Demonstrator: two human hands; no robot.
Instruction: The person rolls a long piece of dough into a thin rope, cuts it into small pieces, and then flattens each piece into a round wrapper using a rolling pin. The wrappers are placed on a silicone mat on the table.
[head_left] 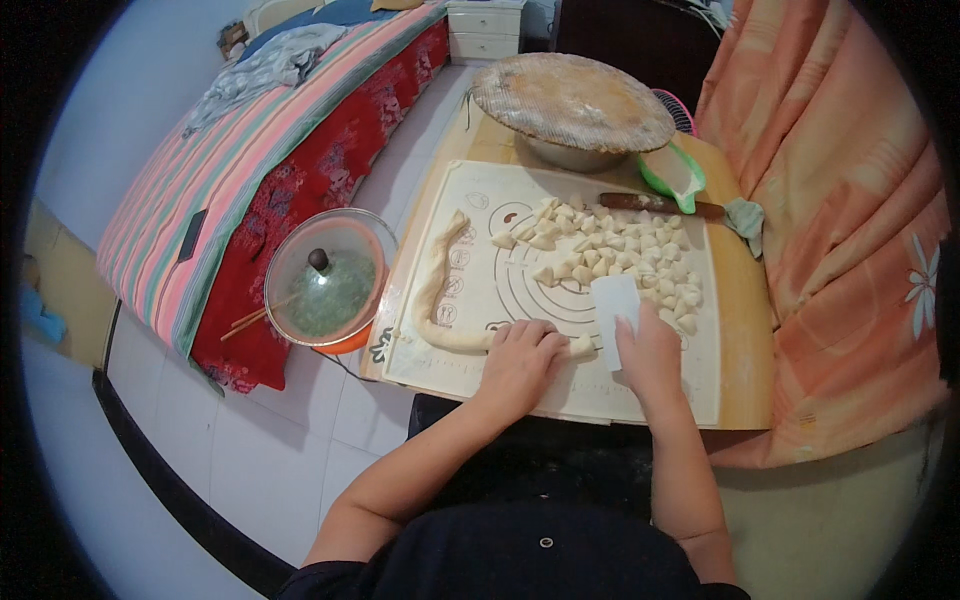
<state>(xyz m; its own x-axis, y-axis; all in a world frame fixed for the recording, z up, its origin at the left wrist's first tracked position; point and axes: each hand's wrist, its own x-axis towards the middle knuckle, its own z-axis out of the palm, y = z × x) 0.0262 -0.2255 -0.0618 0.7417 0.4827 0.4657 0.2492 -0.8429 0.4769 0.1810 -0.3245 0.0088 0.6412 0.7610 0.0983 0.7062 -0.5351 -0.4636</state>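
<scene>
A: What carries the work?

B: A light wooden tabletop with a cream silicone pastry mat printed with circles spread over most of it. At the far edge sits a round woven lid dusted with flour over a basin.

A: And the dough?

B: A long pale rope of dough runs down the mat's left side and bends along the near edge. Toward the right side lies a heap of small cut dough pieces.

A: The hands?

B: The left hand presses flat on the rope's near end, fingers curled over it, so that grip is closed on the dough. The right hand is clamped on a white rectangular plastic scraper, blade standing just beside the rope's stub.

A: So which step is this?

B: It looks like portioning, with most of the rope uncut. The next cut seems to call for the blade coming straight down across the rope just right of the left fingertips, the left hand steadying it.

A: Anything smaller?

B: A dark wooden rolling pin and a green plastic scoop near the far right corner.
</scene>
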